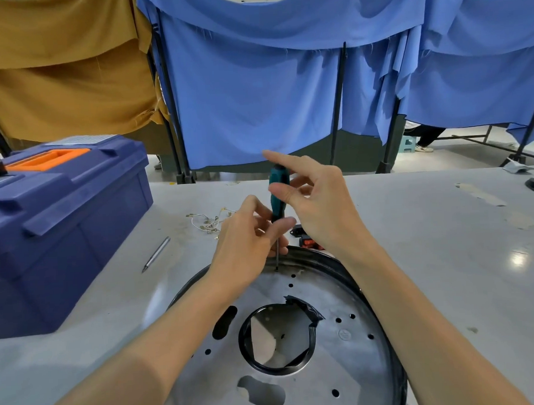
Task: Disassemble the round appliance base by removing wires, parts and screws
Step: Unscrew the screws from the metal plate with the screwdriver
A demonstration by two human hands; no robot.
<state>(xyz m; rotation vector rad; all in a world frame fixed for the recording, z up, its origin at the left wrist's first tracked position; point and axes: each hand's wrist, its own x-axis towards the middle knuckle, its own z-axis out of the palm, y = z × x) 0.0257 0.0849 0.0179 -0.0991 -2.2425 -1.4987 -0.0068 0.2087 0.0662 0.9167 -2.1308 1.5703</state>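
A: Two forearms reach up from the bottom of the frame over the round appliance base (296,338), which lies flat on the table (430,256) at lower centre. Why flat?

B: Likely so its screws face up. The screwdriver (279,195) stands upright with its tip on a screw (276,268) near the base's far rim.

A: And the hands?

B: Close together. The left hand (246,246) pinches the handle low down, probably to steady the shaft. The right hand (317,200) has thumb and some fingers on the teal grip, forefinger stretched out loose, a twirling hold, I'd judge.

A: Beyond them?

B: Loose wires (210,220) and a black-and-red part (305,239) lie just past the rim, seemingly set aside. A metal bit (156,254) lies left of centre, beside the blue toolbox (61,217). Blue curtains (255,95) hang behind.
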